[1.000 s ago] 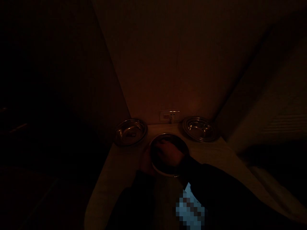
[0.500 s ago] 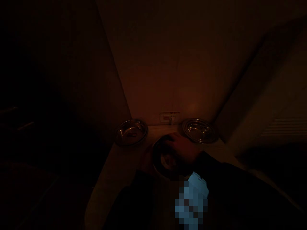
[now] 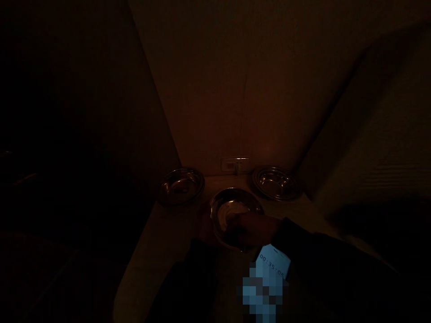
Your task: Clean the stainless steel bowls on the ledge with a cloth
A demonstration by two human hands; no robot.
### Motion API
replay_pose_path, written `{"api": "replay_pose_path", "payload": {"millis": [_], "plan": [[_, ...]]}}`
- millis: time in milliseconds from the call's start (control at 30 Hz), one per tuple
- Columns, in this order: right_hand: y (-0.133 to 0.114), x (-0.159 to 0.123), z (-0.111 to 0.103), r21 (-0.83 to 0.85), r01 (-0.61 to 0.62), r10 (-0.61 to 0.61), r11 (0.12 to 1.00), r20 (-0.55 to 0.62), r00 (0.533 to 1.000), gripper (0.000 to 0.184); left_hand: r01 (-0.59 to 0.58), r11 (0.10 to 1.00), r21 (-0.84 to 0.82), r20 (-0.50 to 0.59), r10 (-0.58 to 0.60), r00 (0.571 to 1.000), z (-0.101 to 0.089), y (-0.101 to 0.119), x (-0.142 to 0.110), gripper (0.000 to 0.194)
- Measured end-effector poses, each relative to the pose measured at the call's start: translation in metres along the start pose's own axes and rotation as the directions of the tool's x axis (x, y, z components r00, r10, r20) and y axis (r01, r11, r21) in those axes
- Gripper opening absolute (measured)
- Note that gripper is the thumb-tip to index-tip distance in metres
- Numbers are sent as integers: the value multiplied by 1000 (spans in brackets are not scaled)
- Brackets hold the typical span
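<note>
In the dim light a shiny metal bowl (image 3: 220, 211) is in front of me, between my hands. My left hand (image 3: 204, 224) is closed on its left side, mostly lost in shadow. My right hand (image 3: 257, 226) reaches in over the bowl's right rim, its fingers bent down toward the inside near the front. A dark patch lies under those fingers; whether it is a cloth or only shadow, I cannot tell.
A metal dish (image 3: 182, 186) with a small dark item in it stands at the table's back left; stacked metal dishes (image 3: 276, 183) stand at the back right. A wall socket (image 3: 235, 164) holds a plug. A lit phone (image 3: 273, 260) showing a timer lies near my right forearm. Pale table (image 3: 141, 269).
My right hand has moved from the bowl's far rim down toward its near inside, uncovering the back of the bowl. My left hand stays at the left side. The view has shifted slightly.
</note>
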State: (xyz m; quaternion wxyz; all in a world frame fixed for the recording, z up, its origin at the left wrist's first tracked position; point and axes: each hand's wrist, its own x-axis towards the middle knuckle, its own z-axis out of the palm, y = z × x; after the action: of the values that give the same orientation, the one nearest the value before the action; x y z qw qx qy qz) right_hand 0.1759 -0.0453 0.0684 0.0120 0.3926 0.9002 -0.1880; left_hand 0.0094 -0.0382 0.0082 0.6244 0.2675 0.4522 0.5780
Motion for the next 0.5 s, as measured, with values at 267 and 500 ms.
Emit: {"api": "replay_pose_path", "payload": {"millis": [267,500], "plan": [[6,11,-7,24,-297,283,954,-385,878,40,-110,994,4,24,110,994,15,5,-13,41],[-19,41,23,-84,-115,88,990,-275,958,26,-119,988,94,-170,134,976,4,3,-5,34]]}}
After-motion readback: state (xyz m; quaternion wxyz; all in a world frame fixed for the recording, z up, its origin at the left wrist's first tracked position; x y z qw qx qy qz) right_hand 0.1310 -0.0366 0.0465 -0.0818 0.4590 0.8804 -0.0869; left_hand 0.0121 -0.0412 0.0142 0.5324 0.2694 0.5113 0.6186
